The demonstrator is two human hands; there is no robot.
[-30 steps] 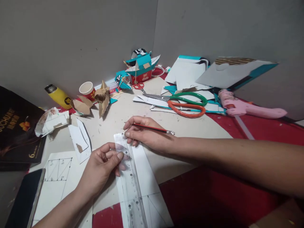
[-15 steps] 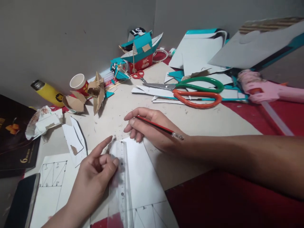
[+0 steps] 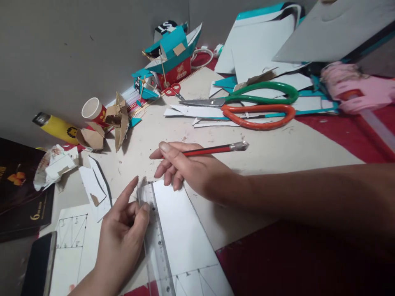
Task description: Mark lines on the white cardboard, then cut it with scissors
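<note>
My left hand (image 3: 123, 232) presses its thumb and fingers on a clear plastic ruler (image 3: 156, 246) that lies along the left edge of a white paper strip (image 3: 182, 238). The index finger points up beside the ruler's top end. My right hand (image 3: 185, 168) rests just above the strip's top end and grips a red and black pencil (image 3: 212, 149), which lies nearly level with its metal end to the right. Pencilled triangles show at the strip's lower end.
Large green and orange scissors (image 3: 256, 109) lie behind on paper scraps. A pink glue gun (image 3: 358, 88) sits far right. A teal paper boat model (image 3: 168, 53), small red scissors (image 3: 171, 89), paper cup (image 3: 92, 110), yellow bottle (image 3: 57, 125), dark book (image 3: 18, 193) and phone (image 3: 38, 265) stand left.
The ruler has slid to the strip's left edge under my left hand. My right hand lifted slightly and the pencil swung from slanting down to nearly level. The view moved closer.
</note>
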